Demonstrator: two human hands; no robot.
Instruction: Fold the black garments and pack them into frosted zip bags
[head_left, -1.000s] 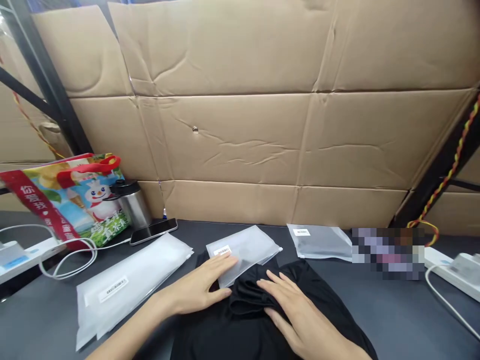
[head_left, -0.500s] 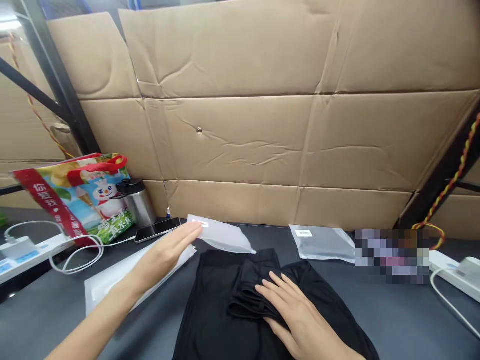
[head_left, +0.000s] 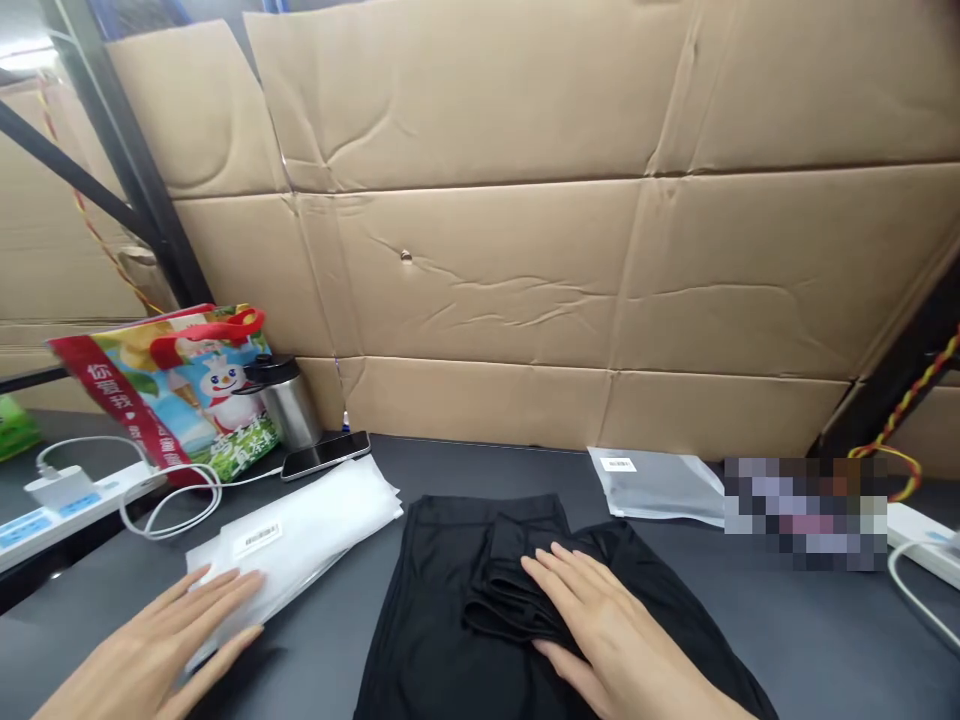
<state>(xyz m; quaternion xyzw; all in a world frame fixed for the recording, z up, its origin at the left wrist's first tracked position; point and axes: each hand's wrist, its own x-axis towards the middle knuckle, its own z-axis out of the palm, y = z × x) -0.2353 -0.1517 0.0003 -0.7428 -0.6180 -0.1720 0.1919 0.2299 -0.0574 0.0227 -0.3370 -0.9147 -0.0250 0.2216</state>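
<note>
My right hand (head_left: 600, 625) rests on a black garment (head_left: 442, 620), its fingers stretched over a folded, bunched part near the middle. The thumb is spread below that fold. My left hand (head_left: 169, 640) is open, fingers extended, at the near end of several white translucent plastic bags (head_left: 322, 520) lying in a stack. A barcode label (head_left: 257, 538) shows on the top bag. Whether my left fingers press on the bags or hover just above them, I cannot tell.
Another translucent bag (head_left: 660, 488) with a barcode label lies at the back right, beside a pixelated item (head_left: 806, 515). At the back left are a phone (head_left: 326, 455), a steel flask (head_left: 292, 405), a colourful bag (head_left: 187, 390) and a power strip (head_left: 82, 505). Cardboard (head_left: 480, 300) walls the back.
My left hand has drawn back toward me from the rear of the table. The bag behind the garment no longer lies there; a labelled bag now tops the stack. My right hand stays put.
</note>
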